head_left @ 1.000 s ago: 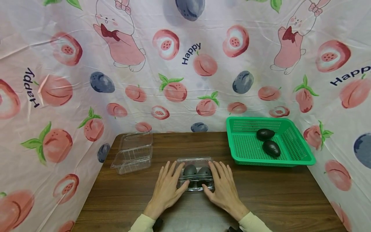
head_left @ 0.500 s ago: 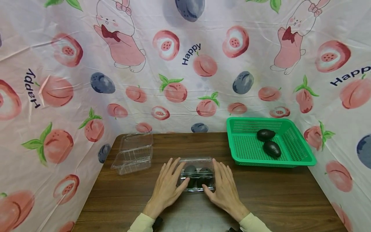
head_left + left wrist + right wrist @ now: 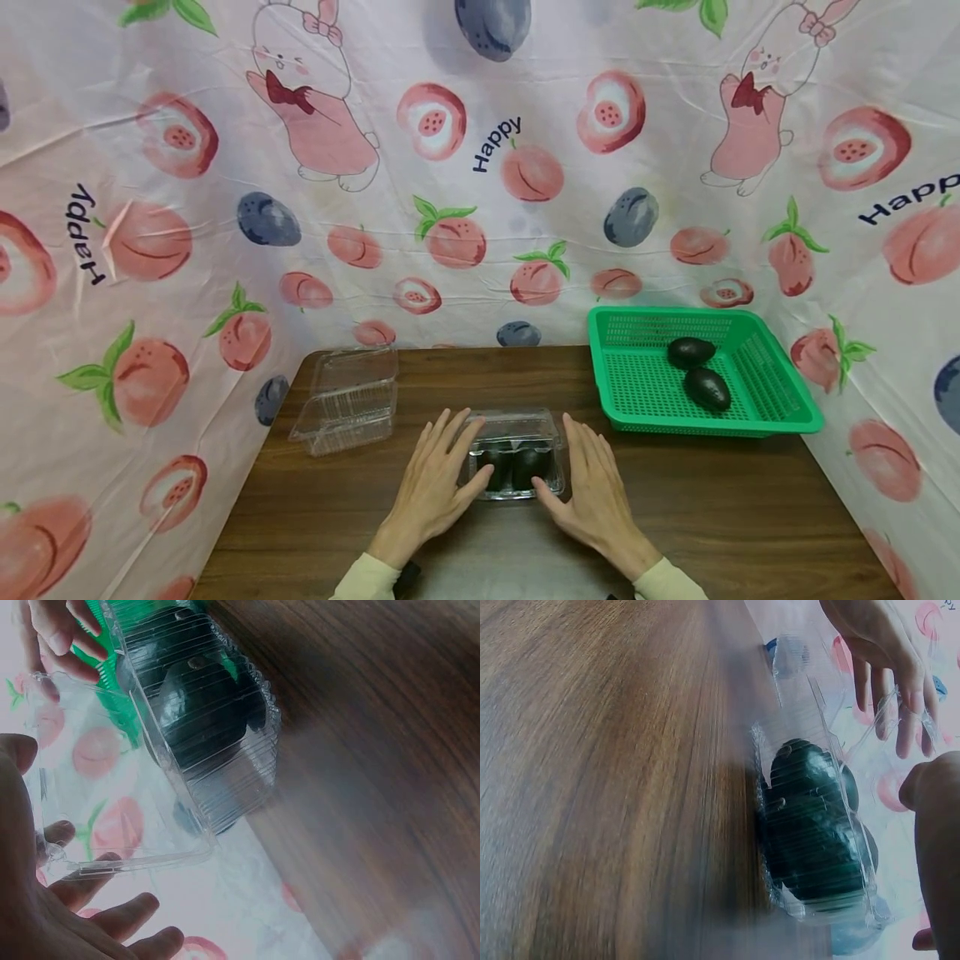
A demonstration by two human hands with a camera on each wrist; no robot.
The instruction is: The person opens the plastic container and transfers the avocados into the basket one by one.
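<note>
A clear plastic clamshell box (image 3: 557, 483) with dark avocados (image 3: 531, 467) inside stands between my hands at the middle of the table. Its hinged lid (image 3: 150, 860) is tilted up, away from the tray part. My left hand (image 3: 431, 492) lies along the box's left side, fingers straight; in the right wrist view these fingers (image 3: 907, 697) touch a lid corner. On the other side, my right hand (image 3: 600, 492) is spread beside the box, its fingers slightly off the lid and its thumb near the front right corner. Ribbed plastic partly blurs the avocados in both wrist views.
Another clear clamshell box (image 3: 352, 417) stands with its lid up at the back left. At the back right is a green basket (image 3: 622, 422) holding two avocados (image 3: 707, 389). Fruit-printed cloth (image 3: 525, 225) hangs behind and on both sides of the wooden table (image 3: 300, 525).
The box's lid has risen from lying low over the avocados to a tilt. My right hand has shifted a little right, off the lid; the left has barely moved.
</note>
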